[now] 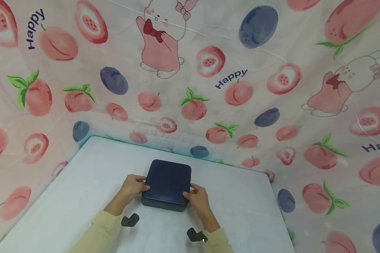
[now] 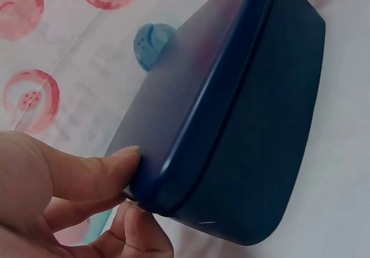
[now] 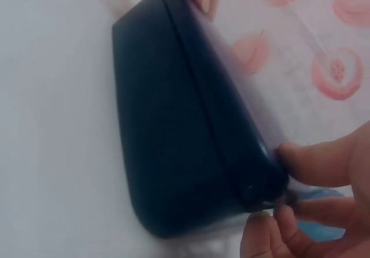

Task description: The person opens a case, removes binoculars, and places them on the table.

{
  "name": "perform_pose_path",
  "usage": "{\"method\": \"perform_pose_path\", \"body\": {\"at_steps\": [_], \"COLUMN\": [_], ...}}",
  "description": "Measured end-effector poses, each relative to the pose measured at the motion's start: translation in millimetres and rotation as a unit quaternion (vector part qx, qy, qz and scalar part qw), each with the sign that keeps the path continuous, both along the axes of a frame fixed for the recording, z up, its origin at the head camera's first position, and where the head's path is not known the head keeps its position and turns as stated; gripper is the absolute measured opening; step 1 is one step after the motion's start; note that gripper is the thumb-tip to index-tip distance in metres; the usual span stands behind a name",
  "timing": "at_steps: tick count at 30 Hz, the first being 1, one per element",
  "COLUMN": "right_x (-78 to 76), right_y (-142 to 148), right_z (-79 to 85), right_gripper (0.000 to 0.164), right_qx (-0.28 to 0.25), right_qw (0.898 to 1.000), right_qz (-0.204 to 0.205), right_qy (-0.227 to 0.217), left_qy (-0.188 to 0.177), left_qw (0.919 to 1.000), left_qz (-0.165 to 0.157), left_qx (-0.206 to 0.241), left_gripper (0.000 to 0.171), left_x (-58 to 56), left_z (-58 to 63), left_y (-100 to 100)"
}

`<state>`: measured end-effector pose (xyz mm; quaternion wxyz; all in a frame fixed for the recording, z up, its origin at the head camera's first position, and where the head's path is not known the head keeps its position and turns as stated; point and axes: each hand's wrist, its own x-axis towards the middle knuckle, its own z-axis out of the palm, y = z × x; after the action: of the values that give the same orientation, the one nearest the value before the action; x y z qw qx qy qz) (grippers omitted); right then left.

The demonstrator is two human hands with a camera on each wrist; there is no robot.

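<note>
Head view: pinching dark blue box at opposite edges of lid with left hand and right hand, over white tabletop.

box: smooth, soft gloss, metal or plastic unclear | tabletop: smooth, matt | printed hanging: creased, faint sheen | sleeves: matt cloth
</note>
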<state>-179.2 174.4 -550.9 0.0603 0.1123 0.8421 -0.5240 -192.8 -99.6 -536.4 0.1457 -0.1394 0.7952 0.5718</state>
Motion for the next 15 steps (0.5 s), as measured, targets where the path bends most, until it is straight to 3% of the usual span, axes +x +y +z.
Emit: {"method": "perform_pose_path", "body": {"at_steps": [8,15], "right_x": [1.6,1.5], "right_y": [1,1], "right_z": [14.0,23.2], "right_gripper": [0.056,0.056], "right_qx": [-0.001,-0.029], "right_qw": [1.0,1.0], "right_qz": [-0.001,0.005], "right_qy": [-0.009,-0.009], "left_qy": [-0.012,0.001], "left_qw": [0.9993,0.9986], "left_qz": [0.003,-0.007], "left_qx": [0.036,0.053], "left_gripper": [0.055,0.054], "left_x": [-1.5,-4.5], "left_z": [3.1,14.2], "left_y": [-5,-13]}}
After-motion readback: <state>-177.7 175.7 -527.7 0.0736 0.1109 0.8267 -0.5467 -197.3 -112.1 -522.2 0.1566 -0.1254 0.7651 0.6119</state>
